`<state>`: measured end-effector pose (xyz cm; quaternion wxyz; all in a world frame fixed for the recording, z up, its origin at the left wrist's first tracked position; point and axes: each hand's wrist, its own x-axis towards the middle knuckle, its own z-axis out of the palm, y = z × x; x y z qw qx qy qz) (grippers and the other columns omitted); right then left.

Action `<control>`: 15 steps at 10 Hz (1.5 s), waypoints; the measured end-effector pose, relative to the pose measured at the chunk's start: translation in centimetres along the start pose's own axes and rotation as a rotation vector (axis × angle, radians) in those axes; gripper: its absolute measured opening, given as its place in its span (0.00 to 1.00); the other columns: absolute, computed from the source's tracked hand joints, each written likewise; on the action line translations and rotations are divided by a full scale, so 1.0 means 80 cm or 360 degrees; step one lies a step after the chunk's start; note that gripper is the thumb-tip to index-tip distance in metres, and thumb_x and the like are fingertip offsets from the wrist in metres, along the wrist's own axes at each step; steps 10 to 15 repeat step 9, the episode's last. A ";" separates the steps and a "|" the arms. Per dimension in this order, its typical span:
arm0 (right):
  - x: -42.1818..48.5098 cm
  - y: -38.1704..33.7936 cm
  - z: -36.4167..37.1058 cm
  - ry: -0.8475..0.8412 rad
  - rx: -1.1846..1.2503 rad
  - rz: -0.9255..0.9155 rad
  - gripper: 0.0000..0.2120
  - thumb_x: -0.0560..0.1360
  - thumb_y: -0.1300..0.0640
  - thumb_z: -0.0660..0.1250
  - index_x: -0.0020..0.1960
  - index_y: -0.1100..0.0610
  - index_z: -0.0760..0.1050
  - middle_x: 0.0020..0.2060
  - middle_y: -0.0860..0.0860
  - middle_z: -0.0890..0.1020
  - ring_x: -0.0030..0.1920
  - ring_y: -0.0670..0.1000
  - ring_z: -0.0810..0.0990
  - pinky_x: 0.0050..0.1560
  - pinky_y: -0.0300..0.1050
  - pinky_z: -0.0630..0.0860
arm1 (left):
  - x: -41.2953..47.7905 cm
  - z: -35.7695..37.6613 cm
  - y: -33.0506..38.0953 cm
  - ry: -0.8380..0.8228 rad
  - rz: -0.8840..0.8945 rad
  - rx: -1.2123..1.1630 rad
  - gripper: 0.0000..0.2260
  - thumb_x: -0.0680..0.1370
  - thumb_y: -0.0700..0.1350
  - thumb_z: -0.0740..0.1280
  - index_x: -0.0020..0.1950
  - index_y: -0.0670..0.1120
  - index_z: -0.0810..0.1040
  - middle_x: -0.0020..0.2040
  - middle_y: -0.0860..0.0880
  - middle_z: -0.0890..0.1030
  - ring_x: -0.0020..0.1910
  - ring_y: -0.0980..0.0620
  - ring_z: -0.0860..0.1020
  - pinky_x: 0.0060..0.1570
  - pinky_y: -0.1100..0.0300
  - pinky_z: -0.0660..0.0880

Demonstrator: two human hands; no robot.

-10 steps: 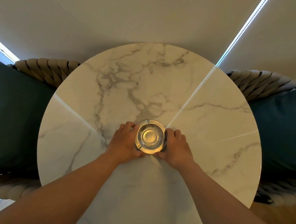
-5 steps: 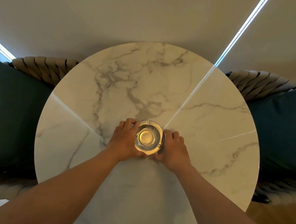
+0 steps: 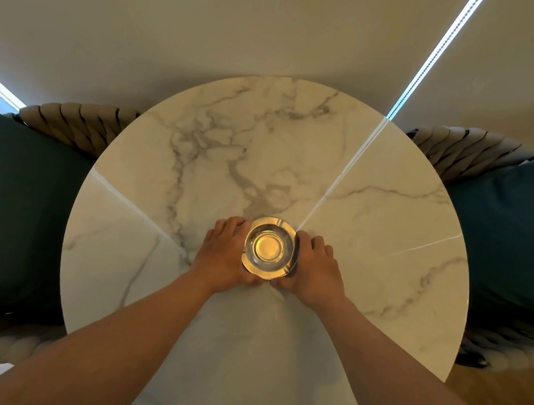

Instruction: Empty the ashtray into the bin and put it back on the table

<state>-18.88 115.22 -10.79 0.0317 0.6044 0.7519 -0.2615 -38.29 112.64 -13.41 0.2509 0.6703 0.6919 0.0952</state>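
A round clear glass ashtray (image 3: 268, 246) with notches in its rim sits near the middle of a round white marble table (image 3: 374, 239). Its bowl looks bare and glows yellowish. My left hand (image 3: 226, 254) cups its left side, fingers curled against the rim. My right hand (image 3: 315, 268) cups the right side the same way. Both thumbs meet at the near edge of the ashtray. I cannot tell whether it rests on the table or hangs just above it. No bin is in view.
Two rope-woven chairs with dark teal cushions flank the table, one at the left (image 3: 5, 208) and one at the right (image 3: 526, 241). A plain wall rises behind the table. Wooden floor (image 3: 505, 404) shows at the lower right.
The hands and ashtray keep the same grip throughout. The view has shifted slightly, and the ashtray sits a touch nearer the table's middle in the frame.
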 end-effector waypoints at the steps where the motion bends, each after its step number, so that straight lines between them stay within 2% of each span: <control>1: 0.001 0.001 -0.001 0.0005 -0.0009 0.0003 0.42 0.60 0.37 0.76 0.66 0.55 0.65 0.57 0.55 0.73 0.57 0.60 0.73 0.54 0.56 0.76 | 0.001 0.000 0.001 -0.0030 0.0006 -0.0036 0.48 0.56 0.66 0.73 0.72 0.52 0.64 0.65 0.51 0.69 0.65 0.46 0.66 0.63 0.52 0.65; 2: 0.001 0.000 -0.001 -0.0001 0.0007 0.0018 0.42 0.60 0.37 0.76 0.66 0.56 0.65 0.57 0.55 0.73 0.57 0.60 0.73 0.54 0.56 0.76 | 0.003 -0.002 0.000 -0.0050 0.0008 -0.0052 0.50 0.55 0.69 0.68 0.74 0.52 0.63 0.65 0.51 0.69 0.65 0.46 0.65 0.63 0.52 0.65; 3: 0.000 -0.002 -0.002 -0.0016 0.0023 0.0040 0.43 0.60 0.38 0.76 0.67 0.56 0.64 0.58 0.55 0.72 0.58 0.60 0.72 0.54 0.56 0.76 | 0.005 -0.003 -0.001 -0.0049 0.0036 -0.0036 0.48 0.57 0.66 0.73 0.74 0.52 0.63 0.65 0.51 0.69 0.65 0.45 0.66 0.63 0.51 0.66; 6: -0.002 -0.001 -0.007 -0.0048 0.0047 0.0064 0.44 0.61 0.41 0.77 0.69 0.56 0.62 0.59 0.56 0.71 0.58 0.61 0.72 0.55 0.58 0.75 | 0.004 -0.008 -0.002 -0.0095 0.0013 -0.0063 0.53 0.53 0.66 0.74 0.74 0.56 0.58 0.68 0.52 0.64 0.65 0.46 0.64 0.63 0.51 0.66; 8: -0.012 0.004 -0.015 -0.0093 0.0055 0.0111 0.45 0.63 0.43 0.78 0.71 0.55 0.60 0.62 0.55 0.70 0.61 0.60 0.71 0.58 0.57 0.75 | -0.017 -0.005 -0.009 -0.0109 -0.0115 -0.0105 0.53 0.55 0.60 0.79 0.74 0.53 0.57 0.71 0.51 0.60 0.68 0.46 0.63 0.65 0.52 0.66; 9: -0.021 0.015 -0.022 -0.0103 0.0044 0.0156 0.46 0.63 0.42 0.78 0.73 0.56 0.59 0.63 0.55 0.69 0.63 0.60 0.71 0.60 0.56 0.74 | -0.036 -0.009 -0.022 -0.0089 -0.0186 -0.0158 0.52 0.59 0.57 0.80 0.77 0.49 0.58 0.73 0.48 0.60 0.70 0.45 0.63 0.69 0.52 0.64; 15: -0.021 0.015 -0.022 -0.0103 0.0044 0.0156 0.46 0.63 0.42 0.78 0.73 0.56 0.59 0.63 0.55 0.69 0.63 0.60 0.71 0.60 0.56 0.74 | -0.036 -0.009 -0.022 -0.0089 -0.0186 -0.0158 0.52 0.59 0.57 0.80 0.77 0.49 0.58 0.73 0.48 0.60 0.70 0.45 0.63 0.69 0.52 0.64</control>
